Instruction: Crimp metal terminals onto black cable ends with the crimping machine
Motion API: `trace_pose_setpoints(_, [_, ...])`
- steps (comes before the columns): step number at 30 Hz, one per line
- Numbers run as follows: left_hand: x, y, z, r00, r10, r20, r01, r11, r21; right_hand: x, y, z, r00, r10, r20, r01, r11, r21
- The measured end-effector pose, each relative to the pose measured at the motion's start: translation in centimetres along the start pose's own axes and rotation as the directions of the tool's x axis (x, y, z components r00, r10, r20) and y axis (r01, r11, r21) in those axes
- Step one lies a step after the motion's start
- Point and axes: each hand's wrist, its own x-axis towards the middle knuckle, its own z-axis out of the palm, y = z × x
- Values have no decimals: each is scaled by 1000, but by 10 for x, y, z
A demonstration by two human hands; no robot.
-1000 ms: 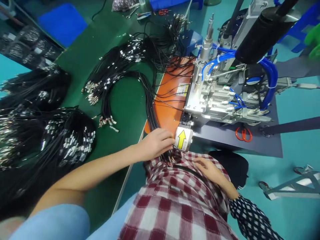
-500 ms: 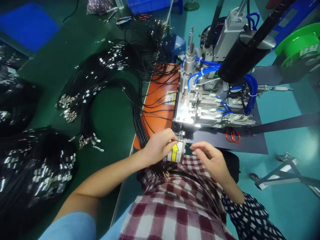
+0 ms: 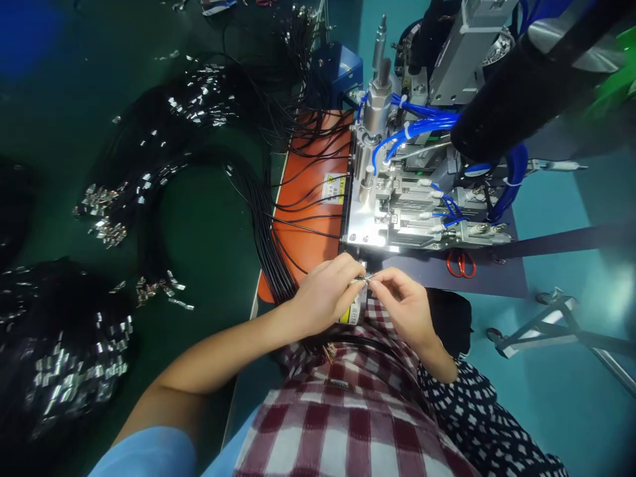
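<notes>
My left hand (image 3: 328,291) is closed in a pinch around the end of a thin cable (image 3: 362,279), whose pale wires stick out to the right. The fingertips of my right hand (image 3: 405,301) are pinched on those wires, close to my left fingertips. The exact strands between the fingers are too small to make out. Left of my hands a thick bundle of black cables (image 3: 271,248) runs over the orange mat (image 3: 318,248). Bare coppery cable ends (image 3: 328,351) show below my left wrist, against the checked apron (image 3: 342,411).
A metal machine (image 3: 368,225) with blue air tubes (image 3: 422,129) stands just beyond my hands. Red-handled scissors (image 3: 461,265) lie on its dark base at right. Heaps of black cables with shiny terminals (image 3: 84,364) cover the green table (image 3: 213,225) at left.
My right hand has moved left and closed its fingertips on the wires at the cable end. My left hand keeps its pinch. The view has shifted slightly.
</notes>
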Motion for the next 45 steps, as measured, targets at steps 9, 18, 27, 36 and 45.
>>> trace_pose_setpoints(9, [-6, -3, 5, 983, -185, -9, 171, 921, -349, -10, -9, -6, 996, 90, 15, -90, 994, 61])
trace_pose_setpoints(18, [-9, 2, 4, 968, -251, 30, 233, 843, -485, 0, -12, 6, 939, 297, 173, -343, 776, 530])
trace_pose_setpoints(27, [-11, 1, 7, 986, -160, -46, 135, 930, -342, -9, -18, 8, 977, 210, -26, -195, 940, 280])
trace_pose_setpoints(36, [-11, 1, 9, 973, -220, -75, 188, 935, -302, -26, -4, 9, 935, -348, -66, 291, 862, -415])
trace_pose_setpoints(45, [-10, 2, 9, 976, -199, -86, 159, 926, -342, -10, -15, 7, 952, 304, 39, -293, 865, 407])
